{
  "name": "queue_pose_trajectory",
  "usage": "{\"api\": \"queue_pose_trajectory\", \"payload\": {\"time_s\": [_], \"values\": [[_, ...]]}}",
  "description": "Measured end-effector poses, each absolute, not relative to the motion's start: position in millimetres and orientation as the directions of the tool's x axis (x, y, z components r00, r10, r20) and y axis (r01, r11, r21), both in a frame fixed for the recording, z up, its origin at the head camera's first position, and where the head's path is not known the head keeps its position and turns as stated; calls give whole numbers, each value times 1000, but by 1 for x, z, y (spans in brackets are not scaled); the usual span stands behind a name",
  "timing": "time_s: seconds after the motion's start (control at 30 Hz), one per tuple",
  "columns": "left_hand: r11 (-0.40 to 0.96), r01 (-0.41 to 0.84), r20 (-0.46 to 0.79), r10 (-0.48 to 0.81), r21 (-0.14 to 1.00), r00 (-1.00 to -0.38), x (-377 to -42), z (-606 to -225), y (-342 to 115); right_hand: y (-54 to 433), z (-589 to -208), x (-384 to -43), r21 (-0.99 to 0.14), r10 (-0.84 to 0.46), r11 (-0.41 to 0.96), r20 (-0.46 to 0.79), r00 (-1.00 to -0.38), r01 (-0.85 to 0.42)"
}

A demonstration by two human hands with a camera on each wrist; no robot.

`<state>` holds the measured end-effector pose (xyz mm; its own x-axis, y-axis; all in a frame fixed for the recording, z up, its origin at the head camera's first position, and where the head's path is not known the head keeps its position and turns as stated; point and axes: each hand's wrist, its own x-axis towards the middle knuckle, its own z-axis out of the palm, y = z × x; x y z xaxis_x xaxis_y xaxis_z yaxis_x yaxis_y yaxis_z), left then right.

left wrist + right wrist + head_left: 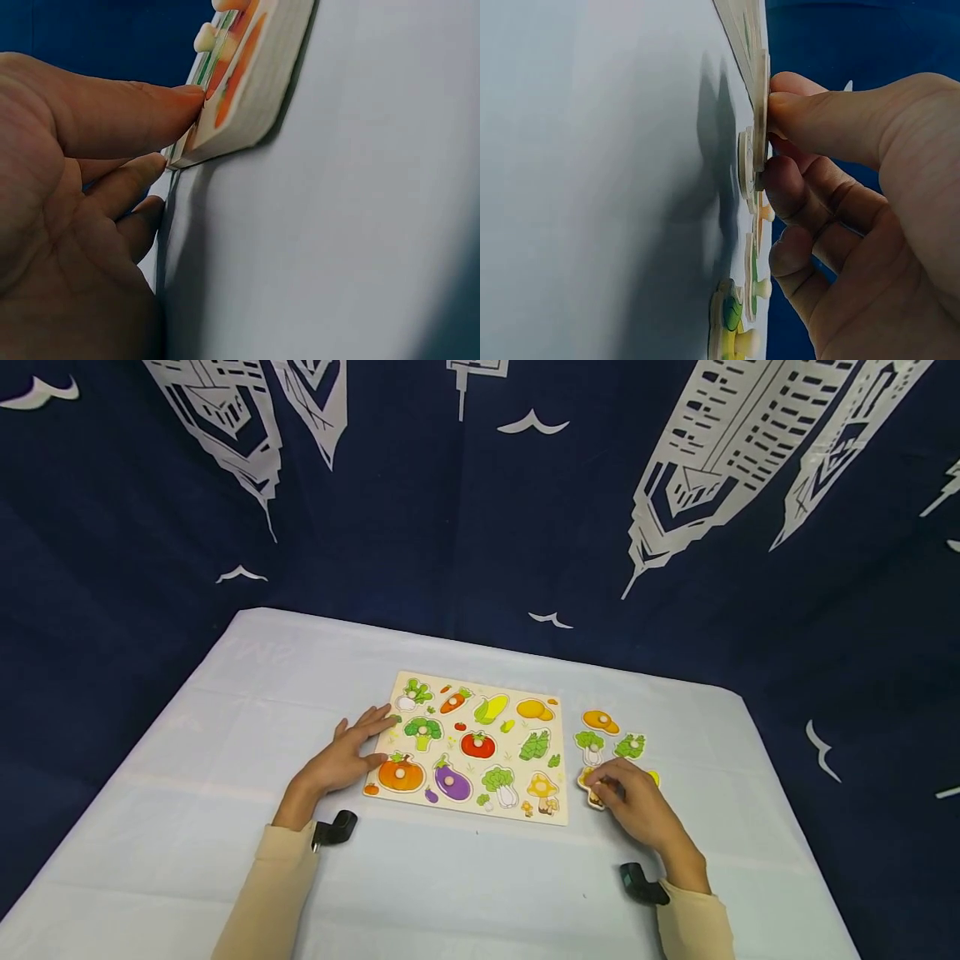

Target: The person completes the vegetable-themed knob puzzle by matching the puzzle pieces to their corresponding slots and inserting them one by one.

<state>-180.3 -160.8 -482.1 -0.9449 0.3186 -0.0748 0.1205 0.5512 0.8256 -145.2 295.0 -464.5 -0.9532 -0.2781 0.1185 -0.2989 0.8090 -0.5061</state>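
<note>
My right hand (637, 802) pinches a mushroom puzzle piece (596, 797) between thumb and fingers, just right of the wooden vegetable puzzle board (487, 814). Seen edge-on in the right wrist view, the piece (761, 112) stands off the white cloth, its shadow to the left. My left hand (341, 760) rests along the board's left edge, fingers fairly straight. Its thumb (135, 116) touches the board's face beside the pumpkin piece (401, 773). Knobbed pieces sit in the board, among them a tomato (477, 744), an eggplant (452, 780) and broccoli (422, 732).
Loose pieces lie right of the board: a potato (598, 720), a bok choy (590, 745) and a green leafy one (630, 745). A yellow-green piece (731, 315) is partly behind my right hand in the head view. A dark blue curtain (450, 527) hangs behind the table.
</note>
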Motion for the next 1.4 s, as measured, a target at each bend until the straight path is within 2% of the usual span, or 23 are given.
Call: {"api": "queue_pose_trajectory", "payload": {"time_s": [0.7, 1.4], "values": [[551, 115, -84, 322, 826, -943, -182, -483, -159, 282, -467, -147, -505, -311, 789, 165, -936, -351], [566, 112, -85, 311, 817, -947, -182, -483, -161, 251, -457, -154, -514, -477, 719, 123, -870, -467]]}}
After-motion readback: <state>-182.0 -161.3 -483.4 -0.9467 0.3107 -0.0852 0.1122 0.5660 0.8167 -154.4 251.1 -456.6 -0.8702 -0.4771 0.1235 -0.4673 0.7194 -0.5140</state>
